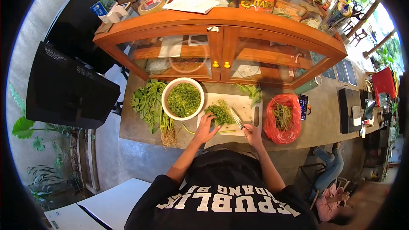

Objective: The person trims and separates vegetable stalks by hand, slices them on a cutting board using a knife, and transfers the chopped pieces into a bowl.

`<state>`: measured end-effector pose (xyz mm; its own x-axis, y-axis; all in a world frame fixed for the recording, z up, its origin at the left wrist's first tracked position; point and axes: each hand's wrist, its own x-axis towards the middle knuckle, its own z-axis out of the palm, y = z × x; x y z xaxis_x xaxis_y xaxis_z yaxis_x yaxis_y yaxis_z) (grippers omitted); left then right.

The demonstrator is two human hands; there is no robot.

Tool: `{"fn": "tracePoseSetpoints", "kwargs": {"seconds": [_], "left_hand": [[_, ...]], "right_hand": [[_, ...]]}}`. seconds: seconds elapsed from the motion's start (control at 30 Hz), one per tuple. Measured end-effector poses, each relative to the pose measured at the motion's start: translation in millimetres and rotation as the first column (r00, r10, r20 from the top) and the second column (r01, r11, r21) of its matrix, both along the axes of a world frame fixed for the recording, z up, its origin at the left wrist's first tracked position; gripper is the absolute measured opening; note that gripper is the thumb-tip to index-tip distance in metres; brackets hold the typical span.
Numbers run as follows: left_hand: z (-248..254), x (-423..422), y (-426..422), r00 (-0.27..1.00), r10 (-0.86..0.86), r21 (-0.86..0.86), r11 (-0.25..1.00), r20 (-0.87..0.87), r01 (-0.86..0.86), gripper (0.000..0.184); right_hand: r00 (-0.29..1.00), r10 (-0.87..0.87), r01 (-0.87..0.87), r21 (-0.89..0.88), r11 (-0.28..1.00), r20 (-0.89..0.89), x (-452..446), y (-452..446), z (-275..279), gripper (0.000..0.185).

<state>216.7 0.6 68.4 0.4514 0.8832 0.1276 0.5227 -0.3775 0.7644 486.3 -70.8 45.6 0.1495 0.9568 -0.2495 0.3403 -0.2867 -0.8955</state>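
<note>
My right hand (253, 136) is wrapped round the handle of a knife (235, 117), its blade angled up and left over the cutting board. A pile of chopped greens (220, 113) lies on the white cutting board (245, 115), left of the blade. Against the pile's left edge rests my left hand (205, 129), fingers apart, with nothing visible gripped. One long green stem (226, 131) lies by its fingertips along the near side of the board. A white bowl (165, 110) full of chopped greens stands behind and left of this hand.
Leafy greens with roots (150, 104) lie left of the bowl. On the right are a red plastic bag (294, 133) of stems and a phone (303, 104). A wooden glass-fronted cabinet (221, 55) borders the counter's back. A seated person (330, 196) is at lower right.
</note>
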Motion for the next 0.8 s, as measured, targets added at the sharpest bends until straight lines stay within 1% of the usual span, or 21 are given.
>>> {"fn": "tracePoseSetpoints", "kwargs": {"seconds": [0.03, 0.07, 0.1, 0.13, 0.2, 0.23, 0.27, 0.33, 0.37, 0.4, 0.47, 0.5, 0.53, 0.6, 0.63, 0.67, 0.73, 0.77, 0.8], "left_hand": [[-7.6, 2.8, 2.3, 0.995, 0.043, 0.047, 0.998, -0.087, -0.039, 0.059], [-14.9, 4.5, 4.8, 0.981, 0.091, 0.096, 0.993, -0.172, -0.075, 0.067], [-18.5, 5.5, 10.7, 0.971, 0.089, 0.061, 0.995, -0.22, -0.077, 0.084], [-22.0, 8.1, 15.6, 0.972, 0.086, 0.06, 0.995, -0.219, -0.075, 0.084], [-26.8, 13.5, 22.9, 0.935, 0.179, 0.079, 0.984, -0.307, -0.163, 0.09], [-27.8, 15.7, 26.0, 0.93, 0.185, 0.024, 0.982, -0.319, -0.187, 0.095], [-28.5, 18.2, 27.7, 0.929, 0.188, 0.026, 0.981, -0.318, -0.19, 0.095], [-33.7, 22.3, 30.3, 0.951, 0.128, 0.039, 0.992, -0.281, -0.122, 0.095], [-36.1, 24.4, 29.0, 0.96, 0.101, 0.015, 0.995, -0.262, -0.101, 0.095], [-34.4, 28.0, 28.0, 0.959, 0.107, 0.017, 0.994, -0.261, -0.106, 0.095], [-31.5, 34.7, 24.2, 0.982, 0.034, -0.062, 0.997, -0.188, -0.046, 0.094], [-32.9, 37.8, 22.0, 0.981, 0.036, -0.057, 0.997, -0.188, -0.047, 0.093], [-34.5, 40.1, 21.1, 0.981, 0.039, -0.058, 0.997, -0.188, -0.051, 0.093], [-35.6, 44.1, 20.4, 0.99, 0.053, -0.05, 0.997, -0.131, -0.06, 0.09], [-35.1, 45.5, 19.7, 0.99, 0.057, -0.051, 0.997, -0.131, -0.064, 0.09], [-34.4, 46.5, 19.9, 0.987, 0.048, -0.043, 0.998, -0.15, -0.055, 0.088], [-33.1, 48.6, 21.7, 0.985, 0.043, -0.032, 0.998, -0.169, -0.049, 0.087], [-32.4, 49.8, 21.3, 0.98, 0.035, -0.038, 0.998, -0.198, -0.043, 0.087], [-32.4, 51.3, 20.7, 0.974, 0.025, -0.045, 0.998, -0.227, -0.036, 0.086]], "right_hand": [[0.978, -0.021, 0.022, 0.0, 1.0, 0.209, 5.8, -8.1, 4.7, 0.028], [0.977, -0.025, 0.026, -0.004, 1.0, 0.212, 6.6, -11.4, 7.2, 0.028], [0.941, -0.07, 0.044, 0.087, 0.995, 0.33, 8.4, -16.1, 5.9, 0.026], [0.89, -0.123, 0.048, 0.18, 0.983, 0.439, 9.9, -18.5, 4.3, 0.025], [0.881, -0.117, 0.041, 0.172, 0.984, 0.458, 11.0, -18.8, 0.2, 0.025], [0.873, -0.108, 0.031, 0.166, 0.986, 0.476, 10.7, -17.5, -1.9, 0.025], [0.873, -0.106, 0.028, 0.168, 0.985, 0.477, 9.4, -15.0, -3.9, 0.025], [0.948, -0.049, 0.031, 0.063, 0.998, 0.316, 3.4, -9.3, -5.0, 0.021], [0.947, -0.045, 0.026, 0.066, 0.998, 0.317, 0.0, -5.0, -5.6, 0.021], [0.936, 0.01, -0.035, 0.064, 0.997, 0.351, -4.6, 0.4, -6.0, 0.025], [0.903, 0.119, -0.154, 0.053, 0.987, 0.412, -16.2, 9.8, -7.4, 0.033], [0.894, 0.154, -0.197, 0.06, 0.979, 0.421, -21.9, 14.7, -8.2, 0.036], [0.893, 0.158, -0.201, 0.059, 0.978, 0.421, -27.2, 17.9, -8.8, 0.036], [0.915, 0.212, -0.209, -0.044, 0.977, 0.345, -39.3, 28.1, -7.4, 0.036], [0.943, 0.227, -0.196, -0.148, 0.969, 0.241, -43.6, 32.5, -0.6, 0.035], [0.942, 0.232, -0.201, -0.146, 0.969, 0.241, -48.3, 34.5, -1.4, 0.035], [0.919, 0.199, -0.222, 0.028, 0.975, 0.341, -55.3, 39.7, -12.3, 0.027], [0.918, 0.201, -0.225, 0.031, 0.974, 0.341, -56.1, 41.5, -17.1, 0.027], [0.923, 0.224, -0.235, -0.003, 0.972, 0.312, -57.6, 43.8, -13.6, 0.022]]}}
